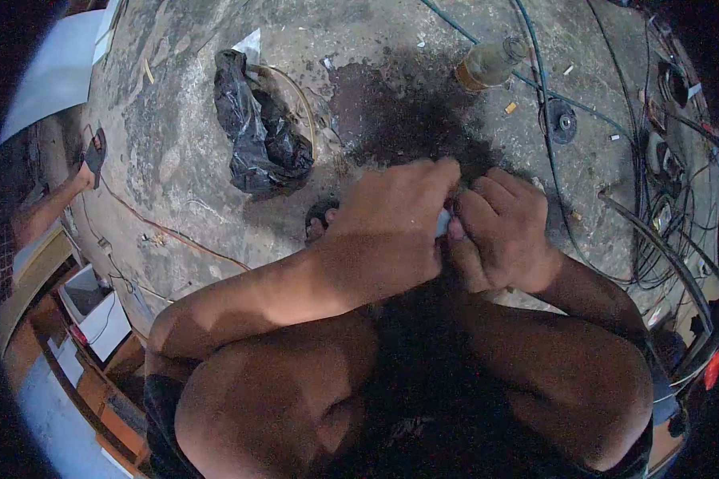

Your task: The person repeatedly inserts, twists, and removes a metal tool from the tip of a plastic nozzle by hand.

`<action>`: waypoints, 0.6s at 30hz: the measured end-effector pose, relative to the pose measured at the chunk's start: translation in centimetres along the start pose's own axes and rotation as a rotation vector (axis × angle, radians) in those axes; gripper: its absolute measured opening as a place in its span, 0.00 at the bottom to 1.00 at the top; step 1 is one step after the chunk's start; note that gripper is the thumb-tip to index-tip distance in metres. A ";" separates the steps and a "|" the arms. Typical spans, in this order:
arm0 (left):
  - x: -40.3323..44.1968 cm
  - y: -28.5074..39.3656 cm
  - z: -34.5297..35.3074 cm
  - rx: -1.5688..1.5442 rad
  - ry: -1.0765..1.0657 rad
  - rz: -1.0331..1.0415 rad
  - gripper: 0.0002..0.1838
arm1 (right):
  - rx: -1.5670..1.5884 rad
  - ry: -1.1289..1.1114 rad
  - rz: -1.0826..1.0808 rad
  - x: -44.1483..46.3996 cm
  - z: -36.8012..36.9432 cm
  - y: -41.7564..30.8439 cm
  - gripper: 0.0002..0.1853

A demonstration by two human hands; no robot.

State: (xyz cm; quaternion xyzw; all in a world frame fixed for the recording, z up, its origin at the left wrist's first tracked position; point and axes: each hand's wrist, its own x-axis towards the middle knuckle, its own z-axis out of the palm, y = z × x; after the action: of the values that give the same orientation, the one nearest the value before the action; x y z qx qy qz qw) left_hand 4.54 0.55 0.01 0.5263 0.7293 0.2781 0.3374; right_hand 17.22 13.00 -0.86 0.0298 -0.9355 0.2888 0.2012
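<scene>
My left hand (391, 223) and my right hand (507, 231) meet in front of my knees, both with curled fingers. Between them a small pale object (442, 222) shows at the fingertips, pinched there; most of it is hidden and I cannot make out what it is. Beyond the hands a dark wet-looking stain (407, 112) spreads over the concrete floor. A crumpled black plastic bag (252, 136) lies to the left of it, with a thin curved hose (305, 104) at its side.
A bottle with brownish contents (481, 67) lies at the upper right, near a dark disc (562, 121). Cables (639, 239) tangle along the right. At far left are another person's sandalled foot (94, 160) and a wooden shelf (80, 383).
</scene>
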 end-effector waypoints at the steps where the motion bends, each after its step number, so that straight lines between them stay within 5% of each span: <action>1: -0.4 -0.1 0.5 -0.004 -0.043 0.004 0.14 | -0.014 0.030 -0.045 0.0 0.3 0.3 0.11; 5: -1.1 -0.1 0.6 -0.040 -0.149 0.006 0.12 | 0.087 0.269 -0.128 -1.2 2.5 1.3 0.15; 18: -0.7 0.1 0.1 0.225 -0.190 0.189 0.04 | 0.237 0.150 -0.062 -2.9 1.9 1.2 0.19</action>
State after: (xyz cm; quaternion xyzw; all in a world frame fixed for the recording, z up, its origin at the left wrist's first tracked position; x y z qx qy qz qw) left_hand 4.82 -0.06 0.21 0.6510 0.6679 0.1741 0.3160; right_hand 18.96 12.75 -4.05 0.0606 -0.8757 0.3925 0.2747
